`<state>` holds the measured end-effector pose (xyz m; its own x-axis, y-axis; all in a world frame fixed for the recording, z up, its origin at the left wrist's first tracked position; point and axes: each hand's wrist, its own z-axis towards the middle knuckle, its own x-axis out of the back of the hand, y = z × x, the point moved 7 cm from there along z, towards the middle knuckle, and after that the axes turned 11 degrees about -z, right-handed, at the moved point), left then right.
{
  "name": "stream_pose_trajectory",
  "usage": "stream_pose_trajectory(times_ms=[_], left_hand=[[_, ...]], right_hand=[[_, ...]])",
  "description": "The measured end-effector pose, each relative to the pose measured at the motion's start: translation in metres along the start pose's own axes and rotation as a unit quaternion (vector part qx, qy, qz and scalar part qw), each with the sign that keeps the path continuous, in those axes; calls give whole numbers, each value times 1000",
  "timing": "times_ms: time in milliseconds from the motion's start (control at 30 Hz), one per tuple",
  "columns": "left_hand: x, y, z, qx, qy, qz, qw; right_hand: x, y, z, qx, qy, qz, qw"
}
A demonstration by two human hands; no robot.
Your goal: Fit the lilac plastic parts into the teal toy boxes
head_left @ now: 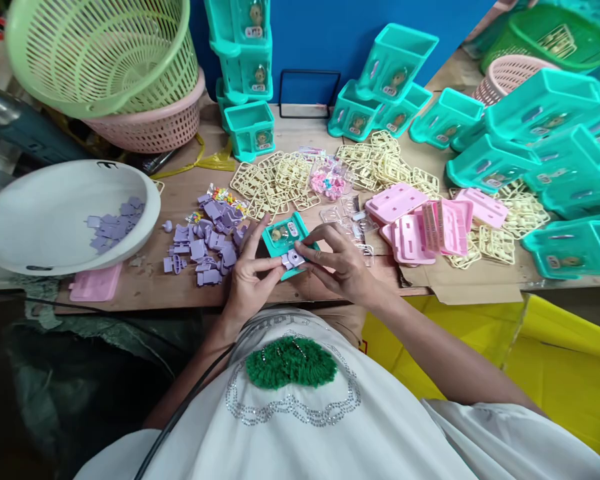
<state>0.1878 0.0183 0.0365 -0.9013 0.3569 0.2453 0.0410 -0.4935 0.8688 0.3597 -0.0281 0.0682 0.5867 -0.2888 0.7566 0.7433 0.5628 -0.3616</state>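
Observation:
Just in front of my body, a small teal plastic box (267,241) with a picture and a pink-and-white label is tilted between my hands. My left hand (247,283) is closed round its left side, the thumb by a purple plastic part (291,260) at the box's near end. My right hand (347,263) comes from the other side, its fingertips pressed on that purple part. Whether the part is fixed in the box cannot be made out. Left of my hands lies a heap of loose purple plastic parts (210,243).
A white bowl (25,220) with purple pieces stands left, below stacked green and pink baskets (145,130). Cream plastic frames (280,180) lie behind my hands. Pink plastic parts (413,237) lie to the right. More teal boxes (500,160) are stacked at the back and right.

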Motion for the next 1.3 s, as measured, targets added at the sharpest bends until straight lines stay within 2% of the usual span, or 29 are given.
stream_pose_trajectory(times_ms=[133, 267, 433, 533, 667, 733, 900, 967, 1033, 1133, 1233, 1300], left_hand=[[0, 2, 2, -21, 2, 13, 1000], [2, 6, 4, -38, 11, 17, 999], [1, 8, 12, -40, -25, 11, 999], [1, 5, 11, -27, -28, -8, 999], [4, -2, 3, 6, 30, -39, 999], [4, -4, 0, 16, 49, -50, 997], [0, 3, 6, -8, 19, -50, 999], [1, 5, 6, -5, 27, -36, 999], [5, 6, 1, 16, 69, -22, 997], [11, 2, -14, 86, 132, -32, 987], [2, -3, -26, 165, 96, -69, 979], [-4, -6, -30, 198, 74, -96, 973]], right_hand=[[1, -4, 1, 21, -1, -25, 999], [6, -8, 7, 46, 0, 2, 999], [4, -5, 17, 69, -50, 67, 994], [3, 3, 18, 42, -47, 120, 991], [3, 13, 13, -17, -1, 159, 987], [3, 9, 13, -4, 3, 159, 987], [3, 3, 24, 57, -58, 146, 986], [5, 2, 25, 76, -58, 133, 986], [5, 2, 23, 72, -32, 120, 990], [3, -7, 12, 26, 41, 67, 997], [-1, -24, 0, -23, 93, -6, 995], [-1, -32, -4, -40, 84, -8, 996]])
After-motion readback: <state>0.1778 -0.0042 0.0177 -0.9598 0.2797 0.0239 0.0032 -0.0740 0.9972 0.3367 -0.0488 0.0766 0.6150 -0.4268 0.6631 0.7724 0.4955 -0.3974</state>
